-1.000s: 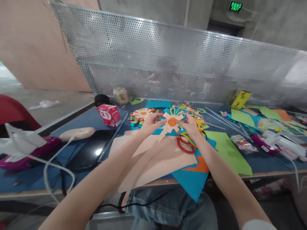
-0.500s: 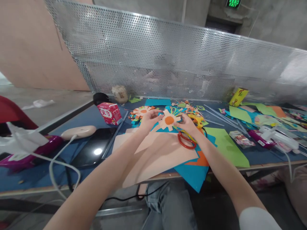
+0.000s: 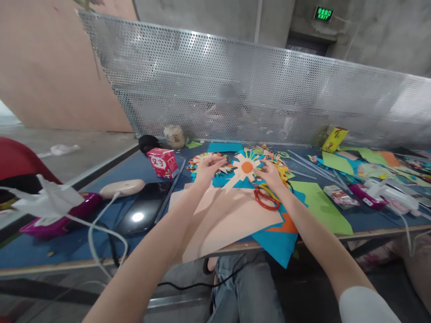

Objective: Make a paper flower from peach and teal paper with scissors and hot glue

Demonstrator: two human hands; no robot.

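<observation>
A peach paper flower (image 3: 247, 167) with an orange centre lies on blue paper at the back of the pile. My right hand (image 3: 272, 175) pinches its right edge with curled fingers. My left hand (image 3: 208, 167) is just left of it, with fingers stretched towards the left petals and nothing in its grasp. Red-handled scissors (image 3: 266, 200) lie under my right wrist. A large peach sheet (image 3: 229, 220) lies beneath both forearms, over a blue sheet (image 3: 276, 246) that hangs past the table's front edge.
Another paper flower (image 3: 202, 158), a pink box (image 3: 162, 162), a black tablet (image 3: 141, 208) and a corded peach device (image 3: 123, 188) sit at the left. At the right are a green sheet (image 3: 316, 202), a glue gun (image 3: 387, 195) and a yellow box (image 3: 334, 139). A perforated metal screen (image 3: 235, 89) backs the table.
The flower, held up in both hands before, has gone down onto the blue paper a little farther back. My left hand has let go of it.
</observation>
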